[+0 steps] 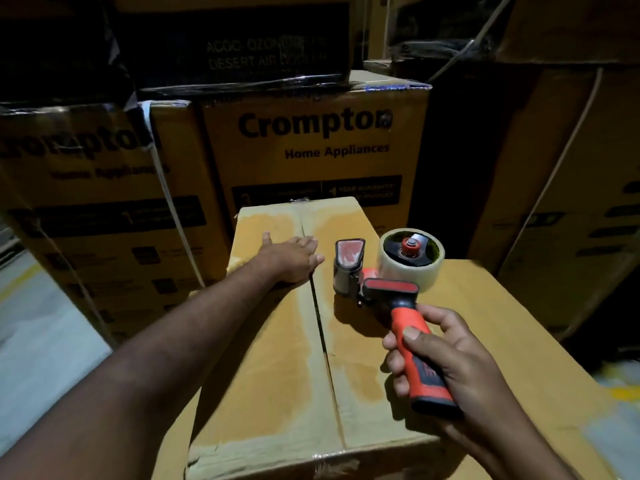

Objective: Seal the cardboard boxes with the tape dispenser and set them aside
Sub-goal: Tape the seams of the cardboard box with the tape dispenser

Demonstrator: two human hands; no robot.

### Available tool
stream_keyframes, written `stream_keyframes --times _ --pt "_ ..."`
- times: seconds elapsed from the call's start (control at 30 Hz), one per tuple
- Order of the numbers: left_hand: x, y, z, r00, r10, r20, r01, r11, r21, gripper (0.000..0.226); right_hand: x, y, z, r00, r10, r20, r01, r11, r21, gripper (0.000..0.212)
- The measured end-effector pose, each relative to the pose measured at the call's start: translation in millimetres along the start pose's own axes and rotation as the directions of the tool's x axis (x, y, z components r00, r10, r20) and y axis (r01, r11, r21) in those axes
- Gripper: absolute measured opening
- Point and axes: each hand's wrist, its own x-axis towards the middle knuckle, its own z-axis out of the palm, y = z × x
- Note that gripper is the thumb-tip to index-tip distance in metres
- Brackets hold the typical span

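A long brown cardboard box (pixel 273 358) lies in front of me, its two top flaps closed with a dark seam down the middle. My left hand (pixel 291 254) presses flat on the left flap near the far end, fingers straight across the seam. My right hand (pixel 440 355) grips the orange-and-black handle of the tape dispenser (pixel 384 271), held just above the right flap. A roll of clear tape (pixel 412 254) sits on the dispenser. Its metal front end points toward the far end of the box.
A wider cardboard box (pixel 512 327) lies under and to the right of the long one. Stacked "Crompton Home Appliances" cartons (pixel 311 140) wall off the back and left, more cartons (pixel 568 209) the right. Pale floor (pixel 38 341) shows at the left.
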Motion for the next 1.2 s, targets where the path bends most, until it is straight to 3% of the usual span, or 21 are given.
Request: stream_keyframes --times 0.07,0.2,0.37,0.73,0.9,1.2 --pt "19 -11 -3 1.0 -0.01 -0.002 0.01 1.0 -0.003 0.061 4 0 2 1.0 0.021 0.023 -0.02 0.999 -0.035 0.055" --pt "63 -34 -6 0.999 -0.053 -0.007 0.053 0.999 -0.012 0.064 8 1 5 0.994 0.097 0.052 -0.093 0.994 -0.061 0.085" --pt "108 -57 -10 0.997 -0.058 -0.044 0.055 0.997 -0.059 0.067 16 1 9 0.993 0.106 0.056 -0.106 0.994 0.0 0.073" --pt "125 -65 -3 0.996 -0.04 -0.074 0.029 0.988 -0.151 0.07 23 1 10 0.976 0.194 0.097 -0.187 0.979 -0.078 0.067" --pt "139 -63 -1 0.986 -0.09 -0.141 0.067 0.984 -0.164 0.077 22 2 4 0.973 0.19 0.133 -0.193 0.981 0.015 0.061" --pt "139 -58 4 0.952 -0.139 -0.272 0.091 0.979 -0.18 0.062 31 0 4 0.967 0.195 0.161 -0.19 0.981 -0.046 0.053"
